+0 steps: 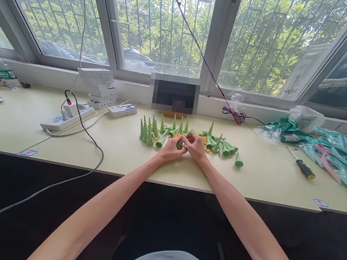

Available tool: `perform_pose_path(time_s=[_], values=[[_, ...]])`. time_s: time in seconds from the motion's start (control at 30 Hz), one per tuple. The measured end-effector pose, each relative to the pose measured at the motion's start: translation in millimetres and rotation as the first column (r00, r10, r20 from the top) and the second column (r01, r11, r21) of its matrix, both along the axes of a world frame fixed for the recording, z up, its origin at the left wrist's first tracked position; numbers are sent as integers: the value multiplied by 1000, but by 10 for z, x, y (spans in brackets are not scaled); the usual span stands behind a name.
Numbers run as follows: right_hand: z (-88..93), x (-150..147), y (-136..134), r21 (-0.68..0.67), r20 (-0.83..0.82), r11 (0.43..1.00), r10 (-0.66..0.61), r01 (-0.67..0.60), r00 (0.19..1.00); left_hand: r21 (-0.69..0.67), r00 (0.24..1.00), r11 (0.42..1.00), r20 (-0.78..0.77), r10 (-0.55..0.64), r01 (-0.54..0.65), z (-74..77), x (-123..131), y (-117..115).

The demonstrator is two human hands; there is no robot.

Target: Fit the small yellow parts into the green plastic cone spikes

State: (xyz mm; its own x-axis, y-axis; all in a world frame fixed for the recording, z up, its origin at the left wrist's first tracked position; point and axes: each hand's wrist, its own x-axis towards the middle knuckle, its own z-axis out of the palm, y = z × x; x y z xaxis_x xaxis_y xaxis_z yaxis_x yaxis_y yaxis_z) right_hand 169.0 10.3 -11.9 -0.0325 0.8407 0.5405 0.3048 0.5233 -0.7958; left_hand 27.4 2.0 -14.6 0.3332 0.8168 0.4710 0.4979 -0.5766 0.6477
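Observation:
My left hand [172, 149] is closed around a small green cone [179, 144] held over the table, its wide end tipped toward me. My right hand [195, 146] meets it from the other side, fingers pinched together at the cone; a bit of yellow shows between the hands, too small to make out fully. To the left, several green cones [149, 137] stand upright on their wide ends. On the right, several more cones [226, 149] mostly lie on their sides, and one cone [239, 160] lies apart from them. Small yellow pieces [208, 145] are scattered among the cones behind my hands.
A power strip [65, 120] with cables and stacked white boxes [100, 87] occupy the left. A black cable [100, 154] hangs over the front edge. At the right lie a screwdriver [305, 169] and plastic-wrapped turquoise items [344, 156]. A blurred dark rectangle [175, 95] stands at the back.

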Motion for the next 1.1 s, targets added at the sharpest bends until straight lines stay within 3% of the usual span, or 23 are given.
perform_pose_path(time_s=[0.23, 0.47, 1.1], values=[[-13, 6, 7, 19, 25, 1000, -4, 4, 1000, 16, 1000, 1000, 11, 14, -14, 16, 9, -8], [-16, -3, 5, -44, 33, 993, 113, -111, 993, 67, 974, 974, 84, 209, -215, 5, 9, 17], [-73, 21, 76, -48, 76, 995, 88, -84, 993, 8, 996, 996, 42, 83, -84, -25, -15, 48]])
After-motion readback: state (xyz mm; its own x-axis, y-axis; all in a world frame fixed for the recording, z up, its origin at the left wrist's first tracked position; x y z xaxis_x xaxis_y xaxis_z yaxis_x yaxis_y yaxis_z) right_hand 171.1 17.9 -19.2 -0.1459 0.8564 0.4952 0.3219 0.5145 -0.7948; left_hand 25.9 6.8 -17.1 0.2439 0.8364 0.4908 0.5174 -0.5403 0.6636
